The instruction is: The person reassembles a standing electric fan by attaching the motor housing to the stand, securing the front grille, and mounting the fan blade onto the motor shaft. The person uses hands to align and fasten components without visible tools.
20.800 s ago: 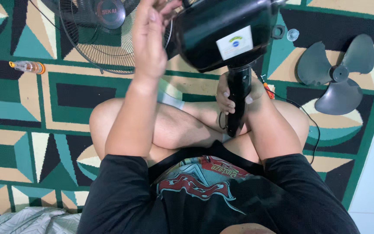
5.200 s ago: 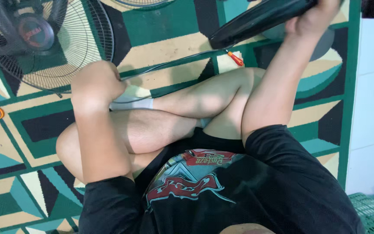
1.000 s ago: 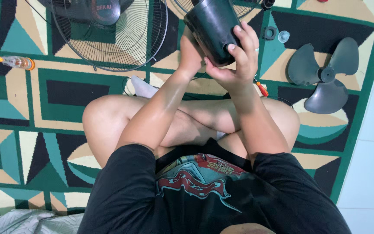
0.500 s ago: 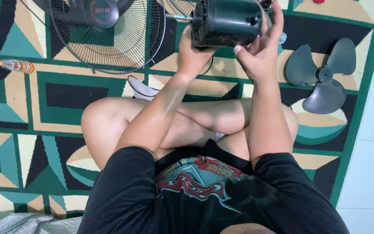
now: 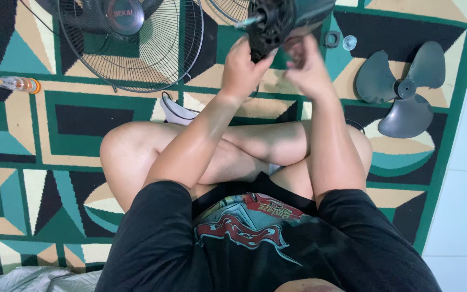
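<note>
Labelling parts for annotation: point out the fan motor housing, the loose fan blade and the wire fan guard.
fan motor housing [image 5: 277, 19], head view, on its black vented front face.
fan blade [image 5: 401, 89], head view, on the central hub of the grey three-blade piece.
fan guard [image 5: 163, 54], head view, on the wire spokes right of its centre cap.

One head view only, looking straight down from above the seated person, close over crossed legs and rug [image 5: 71, 116]; hands at top edge, fan blade [image 5: 401, 89] to the right.
</note>
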